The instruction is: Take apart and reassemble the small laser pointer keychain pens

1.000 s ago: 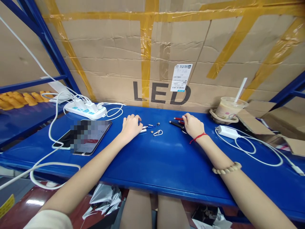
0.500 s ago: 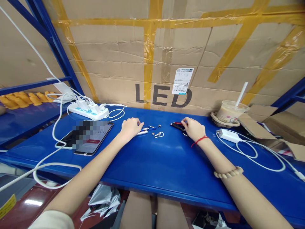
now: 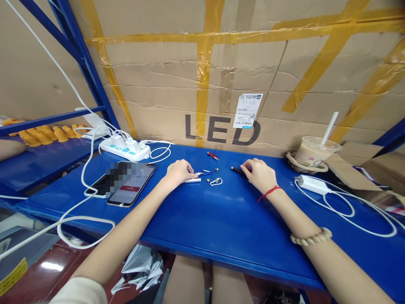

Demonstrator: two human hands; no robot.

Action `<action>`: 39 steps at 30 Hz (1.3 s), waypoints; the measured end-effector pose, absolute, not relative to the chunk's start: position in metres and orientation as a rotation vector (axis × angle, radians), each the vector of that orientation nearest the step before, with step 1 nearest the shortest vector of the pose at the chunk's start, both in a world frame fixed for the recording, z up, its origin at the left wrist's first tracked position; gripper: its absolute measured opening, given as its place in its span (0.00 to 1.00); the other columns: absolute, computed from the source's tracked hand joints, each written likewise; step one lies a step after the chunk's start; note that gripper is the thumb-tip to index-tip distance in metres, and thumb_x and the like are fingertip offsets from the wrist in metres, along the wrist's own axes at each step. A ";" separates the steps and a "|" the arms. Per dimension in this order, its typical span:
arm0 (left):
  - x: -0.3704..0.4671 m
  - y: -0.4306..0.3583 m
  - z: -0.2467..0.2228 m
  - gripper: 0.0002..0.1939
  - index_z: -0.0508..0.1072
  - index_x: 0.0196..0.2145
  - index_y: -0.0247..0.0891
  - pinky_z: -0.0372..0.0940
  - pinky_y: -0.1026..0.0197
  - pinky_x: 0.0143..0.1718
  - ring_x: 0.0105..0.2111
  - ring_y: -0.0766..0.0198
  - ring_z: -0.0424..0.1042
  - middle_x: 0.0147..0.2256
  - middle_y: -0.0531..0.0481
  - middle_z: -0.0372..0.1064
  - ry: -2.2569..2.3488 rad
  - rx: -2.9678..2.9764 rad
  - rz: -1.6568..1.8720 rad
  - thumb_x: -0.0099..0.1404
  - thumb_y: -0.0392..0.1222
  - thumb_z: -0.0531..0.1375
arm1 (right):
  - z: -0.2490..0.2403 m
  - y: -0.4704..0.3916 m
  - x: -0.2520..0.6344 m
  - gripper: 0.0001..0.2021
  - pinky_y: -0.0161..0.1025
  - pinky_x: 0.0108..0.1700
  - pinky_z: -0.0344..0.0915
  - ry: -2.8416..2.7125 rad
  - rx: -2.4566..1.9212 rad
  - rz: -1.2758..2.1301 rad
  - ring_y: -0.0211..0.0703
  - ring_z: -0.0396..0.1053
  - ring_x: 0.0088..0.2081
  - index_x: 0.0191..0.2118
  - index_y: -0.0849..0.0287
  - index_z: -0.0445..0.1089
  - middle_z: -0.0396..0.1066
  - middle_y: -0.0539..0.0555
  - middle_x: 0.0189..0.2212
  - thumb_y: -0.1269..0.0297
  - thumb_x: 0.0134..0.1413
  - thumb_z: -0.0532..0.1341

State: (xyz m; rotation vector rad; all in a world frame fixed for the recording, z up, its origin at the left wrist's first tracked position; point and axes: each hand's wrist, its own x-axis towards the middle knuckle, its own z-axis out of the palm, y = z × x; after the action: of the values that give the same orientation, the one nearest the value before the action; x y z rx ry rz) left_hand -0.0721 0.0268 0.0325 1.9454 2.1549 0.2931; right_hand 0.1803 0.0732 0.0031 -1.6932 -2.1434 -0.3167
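Observation:
My left hand (image 3: 179, 172) rests on the table with its fingers curled down. At its fingertips lie a slim blue and silver pen-like piece (image 3: 206, 172) and a silver tube (image 3: 193, 180); what the fingers grip is hidden. My right hand (image 3: 260, 173) pinches a short black pen-shaped tube (image 3: 236, 170), its far end covered by the fingers. Between the hands are a small carabiner clip (image 3: 217, 182), a tiny round piece (image 3: 208, 180) and a small metal part (image 3: 217, 170). Farther back lies a red pen-shaped tube (image 3: 213, 156) with a silver end.
Two phones (image 3: 133, 185) and a white power strip (image 3: 125, 150) with cables are at the left. On the right stand a drink cup (image 3: 311, 154) in a carton holder and a white charger (image 3: 313, 185). A large cardboard box (image 3: 158, 84) backs the blue table (image 3: 202, 219).
The red tube, which was by my right fingers, now lies at the back middle of the table. My right hand is now on the black tube. The view has shifted slightly.

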 end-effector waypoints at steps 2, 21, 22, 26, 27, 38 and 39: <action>-0.071 0.026 0.033 0.12 0.75 0.29 0.42 0.61 0.64 0.31 0.36 0.58 0.70 0.35 0.50 0.73 2.139 1.945 0.283 0.48 0.49 0.62 | 0.005 0.071 0.178 0.11 0.33 0.26 0.51 -2.120 -1.633 -0.304 0.42 0.65 0.34 0.29 0.57 0.68 0.69 0.52 0.30 0.60 0.54 0.52; -0.068 0.036 0.022 0.08 0.62 0.39 0.40 0.63 0.64 0.33 0.27 0.67 0.69 0.30 0.52 0.69 1.775 1.897 1.289 0.63 0.38 0.47 | 0.021 0.067 0.180 0.13 0.32 0.29 0.53 -1.872 -1.463 -0.193 0.38 0.65 0.31 0.32 0.57 0.67 0.69 0.51 0.30 0.60 0.57 0.48; -0.068 0.035 0.023 0.07 0.61 0.39 0.39 0.63 0.64 0.34 0.27 0.67 0.69 0.30 0.52 0.69 1.756 1.885 1.344 0.63 0.38 0.47 | 0.023 0.068 0.182 0.12 0.32 0.29 0.54 -1.850 -1.455 -0.197 0.38 0.65 0.32 0.33 0.57 0.67 0.69 0.51 0.31 0.61 0.57 0.48; -0.069 0.033 0.029 0.08 0.60 0.40 0.38 0.63 0.62 0.37 0.31 0.66 0.69 0.32 0.50 0.69 1.702 1.840 1.524 0.64 0.38 0.46 | 0.027 0.073 0.191 0.12 0.33 0.33 0.56 -1.747 -1.449 -0.214 0.38 0.66 0.33 0.35 0.57 0.67 0.70 0.52 0.34 0.62 0.57 0.47; -0.070 0.032 0.030 0.08 0.59 0.40 0.38 0.62 0.62 0.38 0.32 0.66 0.69 0.32 0.50 0.69 1.698 1.827 1.559 0.64 0.38 0.46 | 0.027 0.074 0.193 0.12 0.33 0.34 0.57 -1.720 -1.448 -0.210 0.39 0.66 0.33 0.35 0.57 0.67 0.70 0.52 0.35 0.62 0.57 0.47; -0.081 0.038 0.032 0.09 0.59 0.43 0.40 0.62 0.59 0.40 0.39 0.62 0.69 0.38 0.47 0.69 1.764 1.683 1.698 0.64 0.39 0.46 | 0.017 0.085 0.129 0.11 0.32 0.38 0.62 -2.245 -1.411 0.022 0.37 0.68 0.38 0.41 0.55 0.67 0.71 0.50 0.39 0.61 0.54 0.52; -0.083 0.039 0.031 0.09 0.59 0.43 0.40 0.62 0.59 0.40 0.39 0.62 0.69 0.38 0.47 0.69 1.772 1.670 1.701 0.64 0.39 0.46 | 0.018 0.090 0.114 0.12 0.32 0.39 0.62 -2.297 -1.410 0.023 0.37 0.68 0.39 0.41 0.55 0.67 0.71 0.50 0.39 0.60 0.53 0.54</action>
State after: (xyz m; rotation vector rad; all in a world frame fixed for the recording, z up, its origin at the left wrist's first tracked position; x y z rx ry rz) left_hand -0.0828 0.0391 0.0312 1.6698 1.7716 1.7005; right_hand 0.1143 0.0901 0.0177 -1.4098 -2.2974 0.0226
